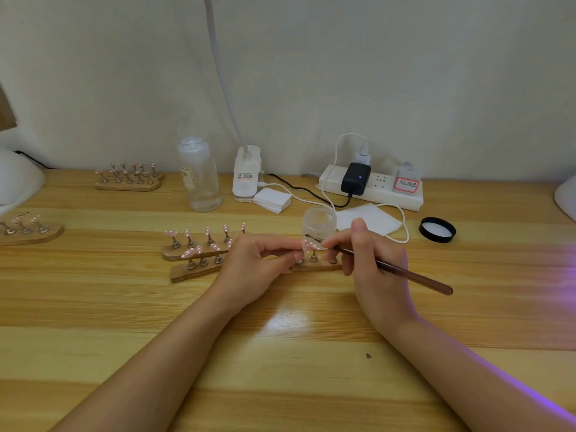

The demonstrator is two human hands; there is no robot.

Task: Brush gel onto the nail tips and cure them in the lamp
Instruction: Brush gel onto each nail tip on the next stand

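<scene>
Two wooden holder strips point(187, 271) lie mid-table, carrying several pink nail tips with white dots on metal stands. My left hand point(258, 266) rests over the near strip and pinches the stand of one pink tip point(307, 244). My right hand point(371, 260) grips a brown gel brush point(411, 274), whose bristle end lies against that tip. Just behind stands an open clear gel jar point(319, 224). Its black lid point(437, 229) lies to the right. White curing lamps sit at the left edge point(15, 182) and the right edge point(565, 194).
Two more strips of tips lie at back left point(127, 177) and far left point(29, 229). A clear liquid bottle point(199, 176), a clip lamp base point(246, 176), cotton pads point(272, 199), a tissue point(367, 219) and a power strip point(374, 188) with cables line the back.
</scene>
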